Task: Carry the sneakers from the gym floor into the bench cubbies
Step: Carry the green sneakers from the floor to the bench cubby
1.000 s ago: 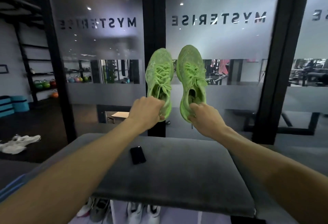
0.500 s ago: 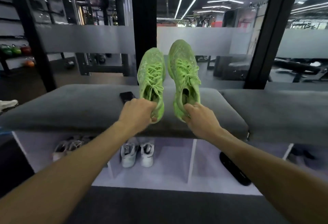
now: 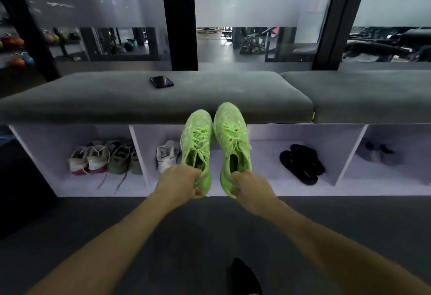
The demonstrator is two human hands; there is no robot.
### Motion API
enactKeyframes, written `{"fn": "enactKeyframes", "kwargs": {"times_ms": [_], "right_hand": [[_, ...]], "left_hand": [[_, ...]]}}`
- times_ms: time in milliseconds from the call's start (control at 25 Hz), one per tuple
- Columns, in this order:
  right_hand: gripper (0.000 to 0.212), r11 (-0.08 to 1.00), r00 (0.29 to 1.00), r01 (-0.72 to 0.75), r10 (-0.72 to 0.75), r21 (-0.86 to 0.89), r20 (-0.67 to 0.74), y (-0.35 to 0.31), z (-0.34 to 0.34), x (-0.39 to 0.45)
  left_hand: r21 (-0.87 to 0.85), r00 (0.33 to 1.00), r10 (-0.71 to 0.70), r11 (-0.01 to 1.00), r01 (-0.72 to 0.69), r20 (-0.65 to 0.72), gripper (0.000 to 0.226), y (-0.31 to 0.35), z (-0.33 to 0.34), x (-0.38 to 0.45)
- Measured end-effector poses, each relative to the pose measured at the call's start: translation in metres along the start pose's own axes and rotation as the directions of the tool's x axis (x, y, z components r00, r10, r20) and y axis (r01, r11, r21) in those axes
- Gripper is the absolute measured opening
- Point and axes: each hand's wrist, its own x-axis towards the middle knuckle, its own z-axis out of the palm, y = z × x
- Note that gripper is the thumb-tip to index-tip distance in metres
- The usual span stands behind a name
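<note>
- 2 green sneakers [image 3: 215, 145] hang in front of the white cubbies [image 3: 265, 178], not yet in; left hand [image 3: 179, 181] and right hand [image 3: 253, 189] each pinch 1 heel.
- Several pairs already sit shelved; placing this pair remains.

Bench cushion [image 3: 140, 101] lies above the cubbies [image 3: 137, 152], a phone [image 3: 161, 81] on top. Leftmost cubby holds two pairs of shoes [image 3: 105, 158]; next right, one shoe [image 3: 166, 155]; further right, slippers [image 3: 302, 164]. Left hand [image 3: 178, 181] and right hand [image 3: 253, 188] hold the sneakers [image 3: 198, 140] side by side before the cubbies, toes overlapping the cushion's front edge.
</note>
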Motion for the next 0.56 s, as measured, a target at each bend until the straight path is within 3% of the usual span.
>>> {"fn": "enactKeyframes", "kwargs": {"times_ms": [240, 560], "right_hand": [[0.022, 0.999, 0.984, -0.041, 0.04, 0.0, 0.175, 0.015, 0.063, 0.025], [0.021, 0.994, 0.98, -0.104, 0.101, 0.013, 0.171, 0.063, 0.134, 0.148]], "left_hand": [[-0.111, 0.991, -0.017, 0.993, 0.032, 0.135, 0.027, -0.008, 0.083, 0.03], [-0.223, 0.992, -0.01, 0.974, 0.038, 0.123, 0.033, -0.035, 0.168, 0.153]]}}
